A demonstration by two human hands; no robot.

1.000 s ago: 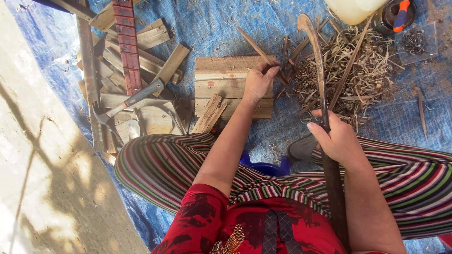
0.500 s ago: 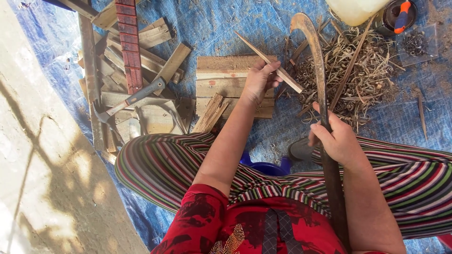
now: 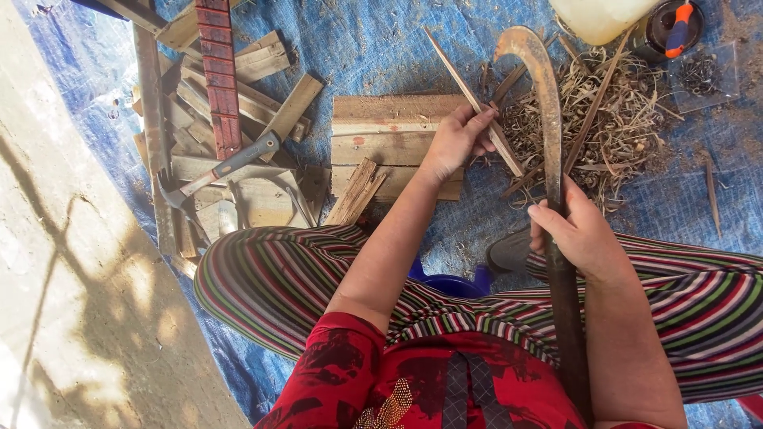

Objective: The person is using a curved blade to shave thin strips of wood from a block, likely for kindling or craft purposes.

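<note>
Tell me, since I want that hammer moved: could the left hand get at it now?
Probably not straight away: the left hand is shut on a wooden stick. The hammer lies uncovered atop the wood scraps.

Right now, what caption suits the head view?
Left hand holds thin wooden strip; right hand grips long curved rusty blade.

blue tarp [image 3: 381, 48] under wooden planks [image 3: 393, 139], hammer [image 3: 218, 168], pile of shavings [image 3: 620, 127]
</note>
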